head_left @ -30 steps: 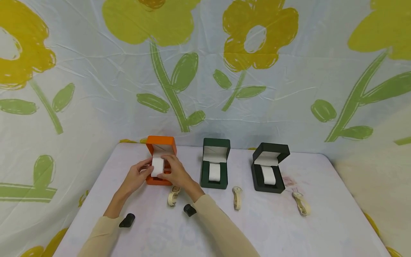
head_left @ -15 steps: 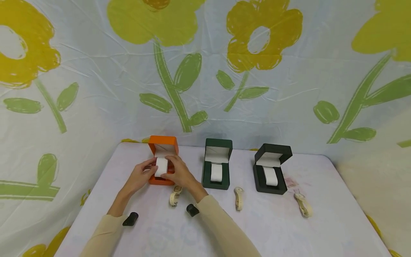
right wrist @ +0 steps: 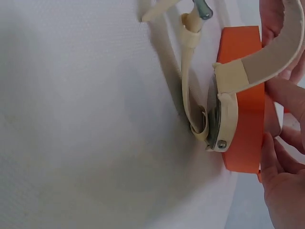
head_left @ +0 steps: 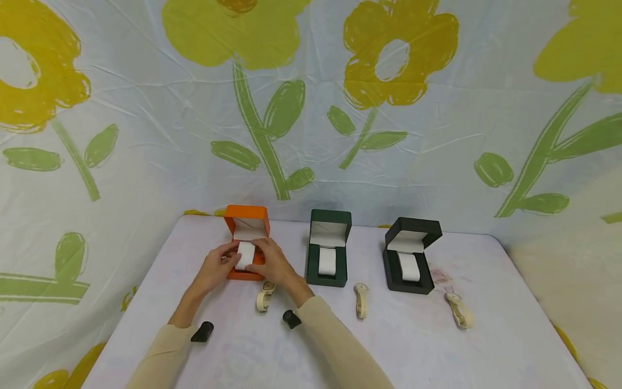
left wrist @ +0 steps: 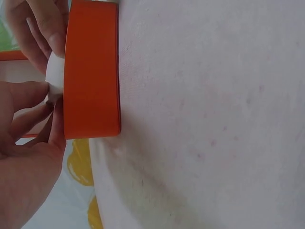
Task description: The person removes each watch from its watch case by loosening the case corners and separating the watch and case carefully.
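Observation:
An orange watch box (head_left: pixel 246 212) stands with its lid up at the left of the table. Both hands are at the white watch cushion (head_left: pixel 245 255) in its base. My left hand (head_left: pixel 217 268) holds the cushion's left side between thumb and fingers, and my right hand (head_left: pixel 274 263) pinches its right side. In the left wrist view the cushion (left wrist: pixel 55 74) bulges above the box's orange wall (left wrist: pixel 93 71), fingers of both hands around it. A cream-strapped watch (head_left: pixel 265 296) lies just in front of the box; its strap (right wrist: pixel 274 52) looms large in the right wrist view.
A green watch box (head_left: pixel 313 265) and a black watch box (head_left: pixel 427 278) stand open to the right, each with a white cushion. Two more cream watches lie before them, one watch (head_left: pixel 361 300) mid-table, another watch (head_left: pixel 458 310) further right. A flowered cloth (head_left: pixel 427 162) hangs behind.
Both hands have shifted slightly right and down with the cushion, which sits a little lower in the orange box. The other boxes and watches keep their places; the head view has moved slightly.

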Demonstrator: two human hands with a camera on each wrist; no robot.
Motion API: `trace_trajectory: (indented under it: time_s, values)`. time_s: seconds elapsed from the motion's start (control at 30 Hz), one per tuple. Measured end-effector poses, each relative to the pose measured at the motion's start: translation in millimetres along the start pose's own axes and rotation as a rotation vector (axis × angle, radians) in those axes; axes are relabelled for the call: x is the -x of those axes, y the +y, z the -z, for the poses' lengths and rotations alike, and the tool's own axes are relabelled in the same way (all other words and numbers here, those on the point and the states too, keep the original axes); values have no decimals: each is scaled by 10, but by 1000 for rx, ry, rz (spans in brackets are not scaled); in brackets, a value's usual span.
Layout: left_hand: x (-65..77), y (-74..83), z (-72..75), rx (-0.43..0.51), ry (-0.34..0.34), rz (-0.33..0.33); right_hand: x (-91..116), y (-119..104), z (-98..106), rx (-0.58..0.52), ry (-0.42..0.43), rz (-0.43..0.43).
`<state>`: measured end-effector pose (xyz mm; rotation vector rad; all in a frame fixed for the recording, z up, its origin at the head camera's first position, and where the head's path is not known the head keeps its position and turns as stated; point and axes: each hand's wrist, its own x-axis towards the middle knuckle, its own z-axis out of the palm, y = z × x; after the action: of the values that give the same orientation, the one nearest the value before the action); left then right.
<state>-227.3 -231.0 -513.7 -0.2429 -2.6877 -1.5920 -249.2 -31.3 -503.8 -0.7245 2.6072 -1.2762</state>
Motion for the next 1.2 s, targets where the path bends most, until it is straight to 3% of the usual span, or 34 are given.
trace_trajectory:
  time_s: [0.27, 0.47, 0.7, 0.9, 1.2]
  values:
    - [-5, 0, -37, -24, 38, 29, -11, -20, -15, 68, 3, -7]
    - [-3, 25, -65, -50, 57, 4, -4, -6, -19, 91, 23, 15]
    - [-11, 41, -142, -69, 115, 22, -2, 33, -35, 106, 47, 20]
    - [-24, 45, -167, -100, 143, 39, 19, 38, -42, 135, 79, 75]
    - [-4, 92, -193, -123, 199, 63, 28, 3, -37, 199, 13, 73]
